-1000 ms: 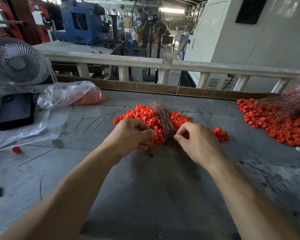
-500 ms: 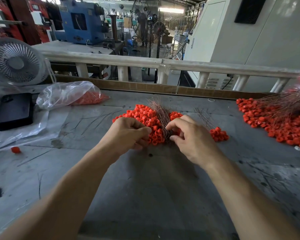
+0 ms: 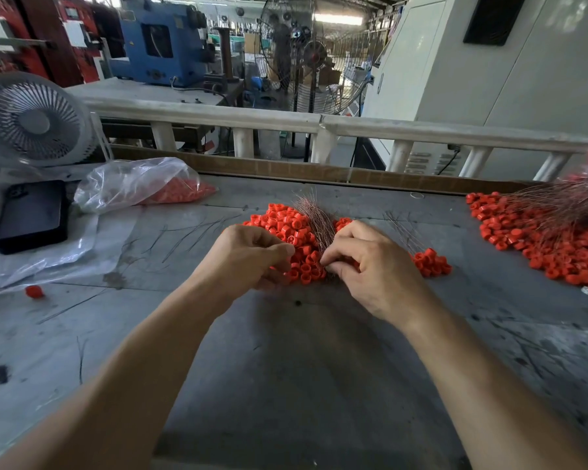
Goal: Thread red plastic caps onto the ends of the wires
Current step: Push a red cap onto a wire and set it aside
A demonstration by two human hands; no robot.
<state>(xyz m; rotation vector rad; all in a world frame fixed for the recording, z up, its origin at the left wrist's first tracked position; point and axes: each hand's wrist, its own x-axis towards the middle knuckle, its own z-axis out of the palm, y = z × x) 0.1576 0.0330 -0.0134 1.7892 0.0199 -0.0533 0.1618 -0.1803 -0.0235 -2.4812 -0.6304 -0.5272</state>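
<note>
Working over the loose cap pile [image 3: 287, 228], which lies under and just beyond both my hands | wire bundle [image 3: 314, 217] runs away from me between them, nearer my right hand [image 3: 370, 266], whose curled fingers pinch at its near end | left hand [image 3: 252, 256] curled tight, cap inside unseen
</note>
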